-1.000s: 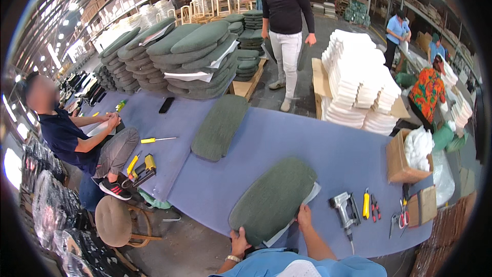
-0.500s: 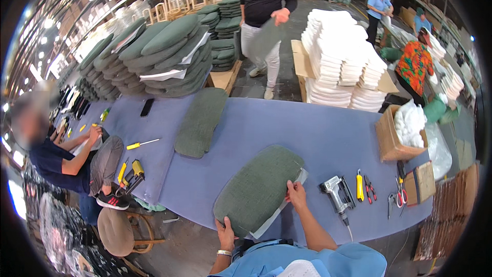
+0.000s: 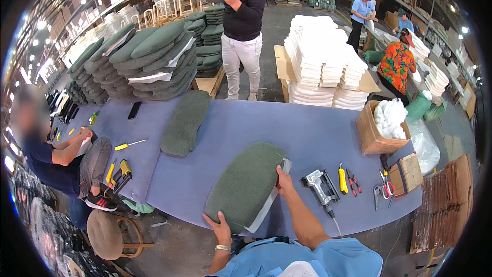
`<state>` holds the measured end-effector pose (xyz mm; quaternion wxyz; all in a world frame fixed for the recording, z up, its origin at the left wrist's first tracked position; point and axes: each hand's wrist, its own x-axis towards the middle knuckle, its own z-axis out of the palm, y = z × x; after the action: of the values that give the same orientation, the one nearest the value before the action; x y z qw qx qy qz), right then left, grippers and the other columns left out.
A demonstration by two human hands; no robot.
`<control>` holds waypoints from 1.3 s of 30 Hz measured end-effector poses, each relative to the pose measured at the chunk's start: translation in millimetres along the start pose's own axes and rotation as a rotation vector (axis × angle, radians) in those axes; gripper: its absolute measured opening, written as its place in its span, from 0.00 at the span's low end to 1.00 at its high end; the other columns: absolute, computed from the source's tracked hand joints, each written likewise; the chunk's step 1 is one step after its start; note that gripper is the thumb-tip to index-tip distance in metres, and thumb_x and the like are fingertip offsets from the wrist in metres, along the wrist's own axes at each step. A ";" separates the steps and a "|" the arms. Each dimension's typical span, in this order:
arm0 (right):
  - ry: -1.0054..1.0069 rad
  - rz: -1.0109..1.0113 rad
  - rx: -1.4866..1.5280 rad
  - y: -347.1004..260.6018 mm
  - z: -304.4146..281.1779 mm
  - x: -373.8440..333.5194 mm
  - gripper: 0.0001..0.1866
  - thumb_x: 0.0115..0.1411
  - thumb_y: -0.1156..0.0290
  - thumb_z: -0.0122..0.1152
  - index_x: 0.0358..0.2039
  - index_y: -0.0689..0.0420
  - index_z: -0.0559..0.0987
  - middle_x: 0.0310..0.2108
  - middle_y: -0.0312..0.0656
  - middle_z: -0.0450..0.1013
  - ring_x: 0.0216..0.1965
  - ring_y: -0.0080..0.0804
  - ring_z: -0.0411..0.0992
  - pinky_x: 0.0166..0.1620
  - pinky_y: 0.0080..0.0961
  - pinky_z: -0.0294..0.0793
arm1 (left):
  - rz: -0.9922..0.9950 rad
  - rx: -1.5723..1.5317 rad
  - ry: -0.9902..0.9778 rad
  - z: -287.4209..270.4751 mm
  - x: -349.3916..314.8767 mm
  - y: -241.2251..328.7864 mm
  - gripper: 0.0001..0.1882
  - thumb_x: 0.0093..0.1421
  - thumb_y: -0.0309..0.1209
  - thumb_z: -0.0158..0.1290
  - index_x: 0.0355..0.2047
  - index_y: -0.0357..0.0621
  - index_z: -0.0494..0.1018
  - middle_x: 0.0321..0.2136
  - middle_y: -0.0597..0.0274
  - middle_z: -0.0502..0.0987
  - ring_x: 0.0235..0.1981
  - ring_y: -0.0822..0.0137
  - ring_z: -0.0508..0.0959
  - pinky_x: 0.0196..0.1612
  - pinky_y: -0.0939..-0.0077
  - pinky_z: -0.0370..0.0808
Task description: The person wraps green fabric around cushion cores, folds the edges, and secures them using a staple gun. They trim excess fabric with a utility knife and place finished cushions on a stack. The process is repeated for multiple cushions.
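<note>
A dark green seat cushion (image 3: 243,184) lies tilted on the blue-covered table in front of me. A strip of white backing (image 3: 266,209) shows along its right side. My left hand (image 3: 221,230) holds the cushion's near-left edge, its thumb resting on top and some fingers hidden. At the upper right edge, my right hand (image 3: 283,180) pinches the cushion beside the white strip. To the right of that hand lies a silver staple gun (image 3: 322,187) with a hose attached. Further left on the table is a flat dark green fabric piece (image 3: 185,122).
Right of the staple gun lie a yellow cutter (image 3: 343,178), red-handled pliers (image 3: 353,181) and scissors (image 3: 386,187). A carton (image 3: 376,136) holds white stuffing. Stacked green cushions (image 3: 148,61) and white pads (image 3: 320,61) stand beyond. One person sits left; another stands opposite.
The view has shifted slightly, so the table things appear further left. My hands still hold the cushion at its edges. The person opposite has raised a dark panel.
</note>
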<state>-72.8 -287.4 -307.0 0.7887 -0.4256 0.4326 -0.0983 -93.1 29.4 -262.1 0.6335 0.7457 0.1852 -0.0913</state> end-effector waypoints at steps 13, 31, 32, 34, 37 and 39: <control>-0.188 -0.327 -0.600 -39.1 32.5 -169.8 0.29 0.72 0.50 0.55 0.21 0.61 0.79 0.17 0.38 0.75 0.20 0.25 0.74 0.28 0.26 0.73 | -0.871 -0.244 -0.541 -149.3 -21.1 -58.8 0.33 0.69 0.57 0.53 0.63 0.46 0.70 0.53 0.52 0.80 0.51 0.52 0.81 0.52 0.51 0.80; 0.244 -0.750 -0.746 -12.0 1.7 -138.6 0.36 0.74 0.45 0.43 0.28 0.68 0.82 0.24 0.62 0.77 0.31 0.61 0.79 0.38 0.49 0.76 | 0.458 0.692 -1.067 67.7 64.9 78.1 0.44 0.72 0.64 0.35 0.75 0.42 0.53 0.75 0.46 0.54 0.76 0.51 0.51 0.77 0.59 0.47; 0.114 -0.522 -0.749 -19.4 -2.8 -143.6 0.36 0.74 0.46 0.42 0.27 0.67 0.82 0.22 0.61 0.76 0.29 0.61 0.79 0.36 0.49 0.75 | 0.414 0.711 -1.131 91.1 64.1 87.5 0.44 0.73 0.63 0.33 0.75 0.43 0.51 0.76 0.47 0.51 0.77 0.52 0.49 0.77 0.60 0.46; 0.112 -0.446 -0.560 -6.7 -7.0 -132.1 0.36 0.74 0.44 0.46 0.22 0.64 0.80 0.17 0.51 0.75 0.22 0.45 0.78 0.31 0.42 0.76 | 0.417 0.690 -1.229 132.9 73.7 93.6 0.44 0.73 0.64 0.32 0.76 0.45 0.48 0.76 0.49 0.50 0.77 0.54 0.48 0.77 0.62 0.44; 0.098 -0.212 -0.215 -26.1 10.9 -146.0 0.34 0.72 0.43 0.51 0.20 0.60 0.77 0.16 0.39 0.72 0.17 0.28 0.73 0.23 0.28 0.72 | 0.308 0.652 -1.272 163.1 74.0 93.7 0.42 0.74 0.63 0.32 0.76 0.48 0.50 0.76 0.51 0.52 0.76 0.56 0.51 0.76 0.62 0.48; 0.103 -0.156 -0.182 -40.4 13.9 -151.6 0.34 0.72 0.43 0.53 0.19 0.60 0.77 0.15 0.38 0.72 0.15 0.24 0.72 0.21 0.25 0.72 | 0.202 0.609 -1.322 177.6 71.3 99.6 0.40 0.74 0.63 0.32 0.77 0.51 0.51 0.75 0.52 0.53 0.76 0.58 0.53 0.75 0.63 0.51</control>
<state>-145.5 -224.9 -182.0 0.7136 -0.5221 0.4452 -0.1414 28.7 -145.8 -229.8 0.3830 0.6914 -0.3386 -0.5106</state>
